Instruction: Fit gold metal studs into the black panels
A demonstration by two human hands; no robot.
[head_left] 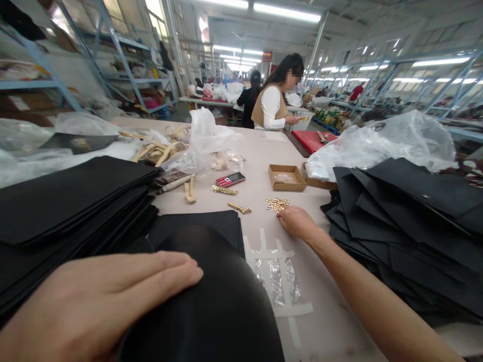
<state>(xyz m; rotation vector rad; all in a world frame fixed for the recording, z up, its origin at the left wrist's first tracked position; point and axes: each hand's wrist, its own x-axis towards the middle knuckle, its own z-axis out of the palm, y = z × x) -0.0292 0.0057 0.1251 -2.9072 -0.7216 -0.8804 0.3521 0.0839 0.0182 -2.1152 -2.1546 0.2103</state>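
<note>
Black and smooth, a rounded leather piece is lying nearest the camera. The left hand is resting flat on it, fingers stretched out together and gripping nothing. Just to its right, strips of clear tape over a shiny plastic sheet are lying on the pale worktable.

Beyond them the right hand is reaching palm-down, its curled fingertips touching a small heap of gold metal fittings; I cannot tell whether it is pinching any. Tall stacks of black flat panels are flanking the person, one on the left and one on the right.

Further on, a red mobile phone and a shallow brown cardboard box are sitting near the heap. At the table's far end a co-worker in a tan vest is standing.
</note>
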